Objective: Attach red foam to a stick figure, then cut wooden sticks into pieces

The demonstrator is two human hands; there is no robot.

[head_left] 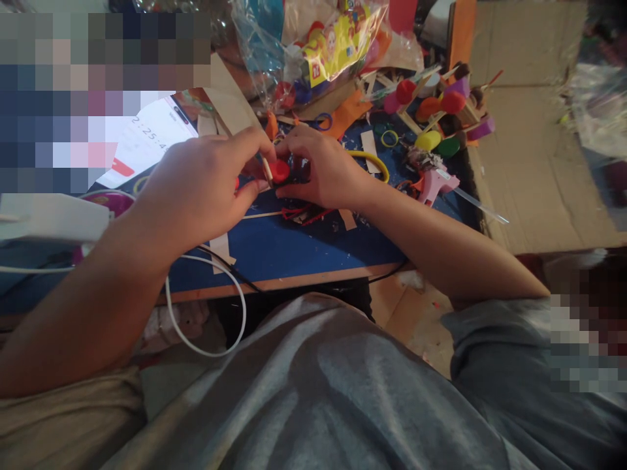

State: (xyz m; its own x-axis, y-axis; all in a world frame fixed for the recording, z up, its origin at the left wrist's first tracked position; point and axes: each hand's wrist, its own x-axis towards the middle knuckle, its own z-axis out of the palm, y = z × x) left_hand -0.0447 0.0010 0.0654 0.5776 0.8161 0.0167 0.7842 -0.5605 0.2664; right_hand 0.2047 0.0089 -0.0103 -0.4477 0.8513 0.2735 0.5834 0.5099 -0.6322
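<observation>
Over the blue table, my left hand (206, 183) is closed in a pinch on a short flat wooden stick (267, 172). A red round cap (281, 171) sits against the right side of the stick. My right hand (323, 166) curls around the cap, its thumb below and its fingers above; the exact contact is partly hidden in shadow. Behind my left fingers a bit of another red piece (237, 184) shows. Red and dark strands (306, 214) lie just under my right hand.
A pink glue gun (438, 186) rests at the right, near a stick frame with coloured caps (431, 104). Cardboard (533, 130) borders the table. A lit phone (147, 140), a white cable (245, 313) and a yellow ring (377, 162) lie around my hands. Plastic bags (304, 46) are piled behind.
</observation>
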